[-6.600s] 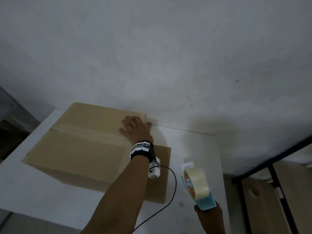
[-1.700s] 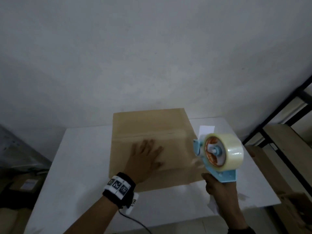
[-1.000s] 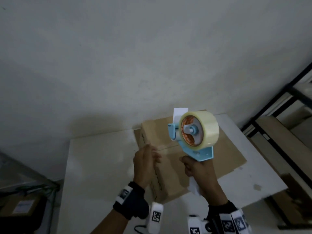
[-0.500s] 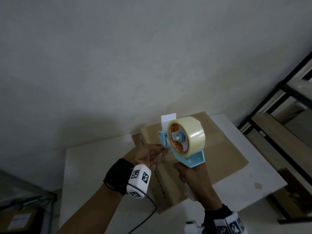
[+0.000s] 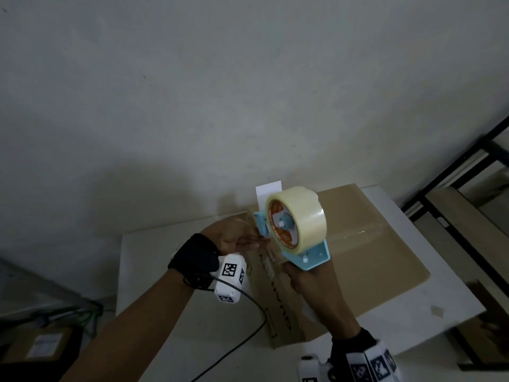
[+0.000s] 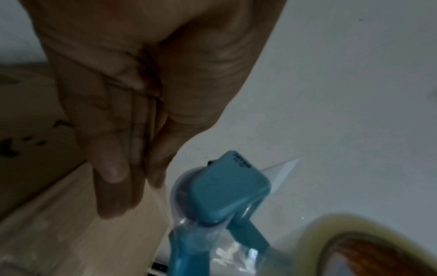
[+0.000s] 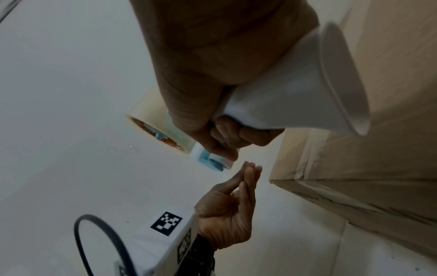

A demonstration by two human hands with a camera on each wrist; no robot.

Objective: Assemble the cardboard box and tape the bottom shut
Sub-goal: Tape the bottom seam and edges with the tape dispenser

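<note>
The cardboard box (image 5: 366, 260) sits assembled on the white surface (image 5: 154, 271), flaps folded shut and facing up, filling the stretch from about 6 o'clock out to 1 o'clock in the head view. So the assembling looks done to me.

Nearest, at around 5 o'clock, the right hand (image 5: 311, 290) is wrapped tight round the white handle of the tape dispenser (image 5: 303, 255), holding it up in the air over the box's near-left corner. The big clear tape roll (image 5: 298, 216) sits on top of it, right around dead centre.

A bit further out at 9 o'clock from the roll, the left hand (image 5: 234, 238) reaches toward the front of the dispenser with its fingers (image 6: 111, 168) straight and pressed together, thumb alongside. Looks like it's after the loose end of the tape, but I can't tell if it's actually got hold of any film, it's clear and blurry.

Across the top of the box there's a shiny strip (image 5: 355, 235) running along the centre seam toward 2 o'clock, so I'd guess one run of tape is already down. What's probably left: pull a fresh end and seal the side or the end edges.

Far off at 3 o'clock there's a dark metal rack (image 5: 454, 172).
</note>
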